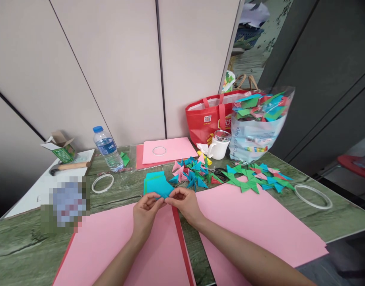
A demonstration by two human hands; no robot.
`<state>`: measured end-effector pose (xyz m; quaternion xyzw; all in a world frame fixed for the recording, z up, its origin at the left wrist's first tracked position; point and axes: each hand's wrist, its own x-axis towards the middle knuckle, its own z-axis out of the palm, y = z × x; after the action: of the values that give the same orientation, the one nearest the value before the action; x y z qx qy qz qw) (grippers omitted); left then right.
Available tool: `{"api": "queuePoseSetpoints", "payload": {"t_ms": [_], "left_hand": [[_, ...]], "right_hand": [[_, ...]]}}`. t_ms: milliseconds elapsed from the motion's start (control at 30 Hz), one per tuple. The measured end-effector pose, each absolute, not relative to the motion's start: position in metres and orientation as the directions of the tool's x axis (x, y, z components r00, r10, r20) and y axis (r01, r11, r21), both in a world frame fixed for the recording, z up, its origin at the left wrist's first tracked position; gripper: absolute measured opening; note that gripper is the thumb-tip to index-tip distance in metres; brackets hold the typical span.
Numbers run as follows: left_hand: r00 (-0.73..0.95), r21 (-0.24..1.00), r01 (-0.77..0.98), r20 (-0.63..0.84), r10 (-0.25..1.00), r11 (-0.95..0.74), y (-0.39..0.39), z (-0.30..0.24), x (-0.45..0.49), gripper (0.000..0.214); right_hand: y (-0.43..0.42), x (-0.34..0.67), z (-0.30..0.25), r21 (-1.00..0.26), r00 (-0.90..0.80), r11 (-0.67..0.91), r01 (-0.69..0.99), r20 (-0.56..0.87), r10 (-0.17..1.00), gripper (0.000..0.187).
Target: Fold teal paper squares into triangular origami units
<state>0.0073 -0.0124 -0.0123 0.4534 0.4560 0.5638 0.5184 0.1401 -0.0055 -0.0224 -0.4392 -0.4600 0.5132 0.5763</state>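
Note:
Between my two hands is a small blue piece of folded paper (167, 191), pinched near its lower edge. My left hand (146, 212) closes thumb and forefinger on its left side. On its right side, the thumb and fingers of my right hand (187, 203) are pressed together the same way. The fingertips nearly meet and cover part of the folds. Just behind lie blue and green paper sheets (149, 179), partly hidden by the held piece. Farther back sits a heap of folded paper pieces (190, 172) in blue, pink, green and red.
Large pink sheets (111, 242) lie under my left arm, with more pink sheets (248, 226) to the right. Star-shaped paper rings (245, 180), a white mug (220, 146), a filled plastic bag (254, 135) and a red bag (200, 123) stand beyond. A water bottle (107, 149) is back left.

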Motion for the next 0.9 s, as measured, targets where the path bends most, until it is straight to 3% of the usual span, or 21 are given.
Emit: {"api": "queuePoseSetpoints", "payload": {"t_ms": [267,433,700,900], "left_hand": [[-0.085,0.987,-0.157,0.015,0.996,-0.029,-0.0128,-0.0112,0.0080,0.019],[-0.082,0.990,-0.133,0.037,0.996,-0.048,-0.0130,-0.0135,0.0059,0.019],[-0.030,0.996,-0.074,0.050,0.998,-0.052,-0.0127,-0.0102,0.0059,0.046],[-0.041,0.998,-0.017,-0.067,0.997,0.067,-0.0080,-0.0112,0.0006,0.043]], "right_hand": [[-0.0062,0.1375,-0.0247,-0.947,0.043,0.070,-0.312,0.059,0.997,0.039],[-0.0054,0.1367,-0.0270,-0.946,0.000,-0.053,-0.320,-0.056,0.998,0.049],[-0.0036,0.1413,-0.0259,-0.971,-0.121,-0.075,-0.226,-0.048,0.991,0.032],[-0.0011,0.1439,-0.0282,-0.973,-0.183,-0.032,-0.228,0.011,0.983,0.027]]}}
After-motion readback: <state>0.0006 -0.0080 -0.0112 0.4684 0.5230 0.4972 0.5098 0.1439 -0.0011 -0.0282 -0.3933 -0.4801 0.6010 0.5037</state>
